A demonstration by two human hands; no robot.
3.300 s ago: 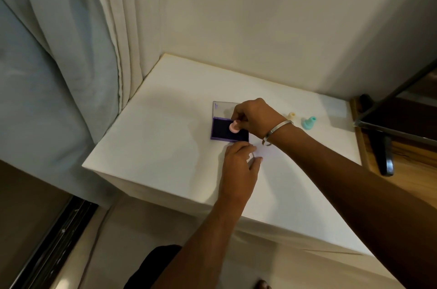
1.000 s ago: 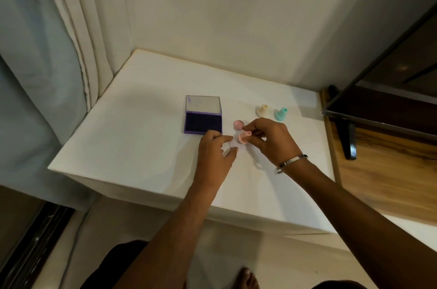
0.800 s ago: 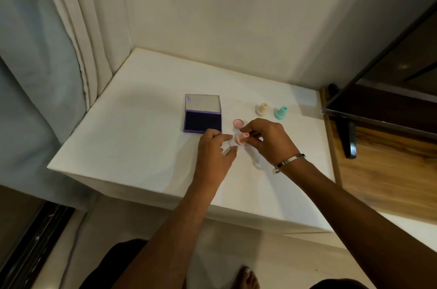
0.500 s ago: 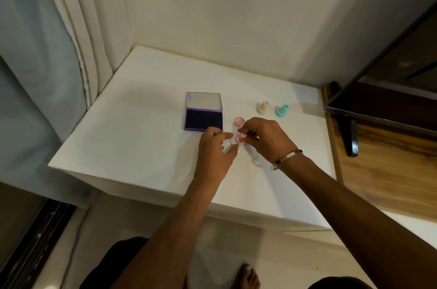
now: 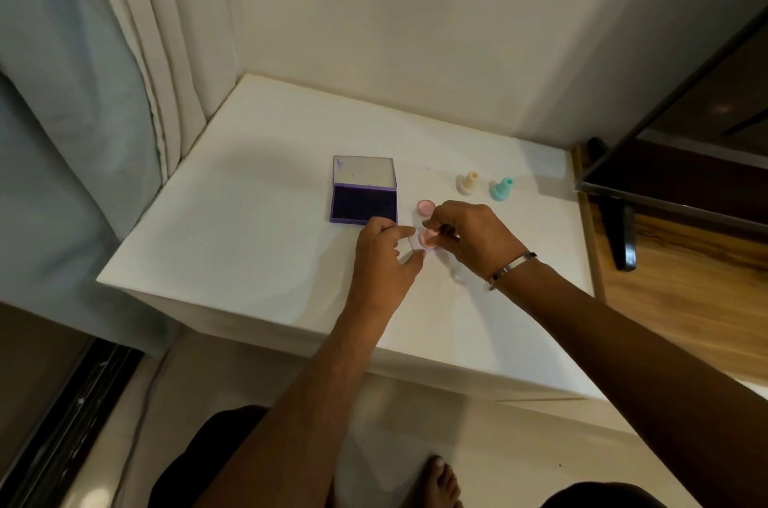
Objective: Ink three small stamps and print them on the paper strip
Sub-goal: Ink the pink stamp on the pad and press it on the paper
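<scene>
My right hand (image 5: 469,238) grips a small pink stamp (image 5: 429,238) and holds it down on the white paper strip (image 5: 451,272), which is hard to tell from the white table. My left hand (image 5: 382,258) rests flat beside it, its fingertips pinning the strip's left end. A pink cap (image 5: 426,207) lies just behind the hands. The open purple ink pad (image 5: 363,203) sits to the left of the cap. A cream stamp (image 5: 468,182) and a teal stamp (image 5: 502,188) stand upright at the back right.
The white table (image 5: 249,241) stands in a corner, with curtains (image 5: 137,50) to the left and a wall behind. A dark screen on a stand (image 5: 623,233) rests on a wooden surface (image 5: 685,283) to the right. My bare foot (image 5: 442,480) shows below.
My right hand has carried the pink stamp from the ink pad to the paper strip and lowered it there. My left hand has stayed on the strip.
</scene>
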